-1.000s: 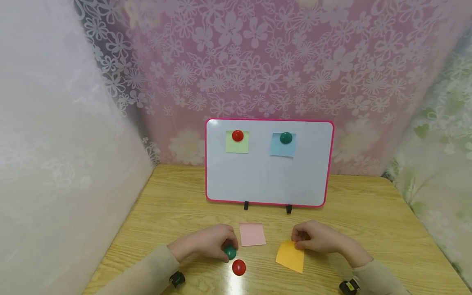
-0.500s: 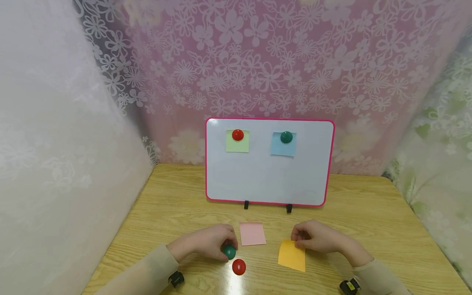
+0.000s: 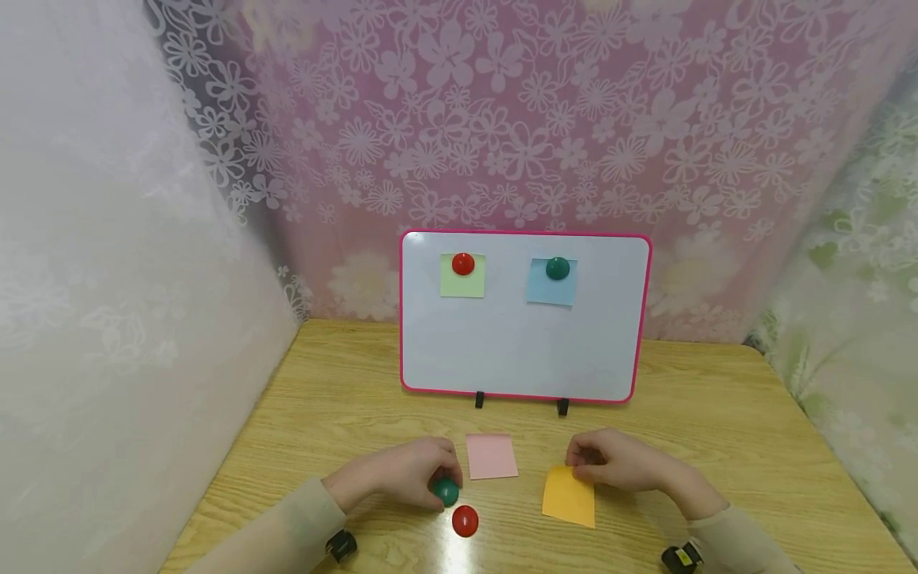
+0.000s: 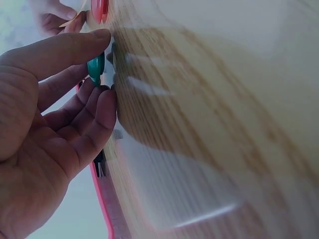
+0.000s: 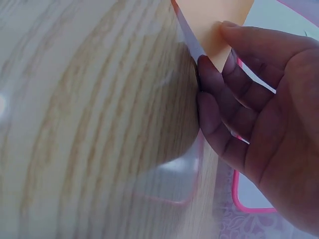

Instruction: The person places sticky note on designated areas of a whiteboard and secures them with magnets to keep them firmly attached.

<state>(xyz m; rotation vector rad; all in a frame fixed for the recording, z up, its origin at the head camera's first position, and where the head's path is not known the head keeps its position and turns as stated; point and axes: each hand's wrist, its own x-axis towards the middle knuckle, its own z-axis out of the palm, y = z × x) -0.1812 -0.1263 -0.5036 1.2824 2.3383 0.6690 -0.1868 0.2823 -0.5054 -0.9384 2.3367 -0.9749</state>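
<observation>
My left hand holds a round green magnet between thumb and curled fingers, low at the table. In the left wrist view the green magnet sits between the thumb tip and the fingers. A red magnet lies just in front of it. With thumb and fingers, my right hand pinches the top edge of an orange sticky note. The right wrist view shows the orange note tilted up from the tabletop. Between the hands lies a pink sticky note.
A pink-framed whiteboard stands behind on small black feet. It bears a green note under a red magnet and a blue note under a green magnet. A pale wall borders the wooden table at left.
The orange note's lower end has swung slightly to the right and straightened in my right hand's pinch. My left hand, still on the green magnet, has barely shifted.
</observation>
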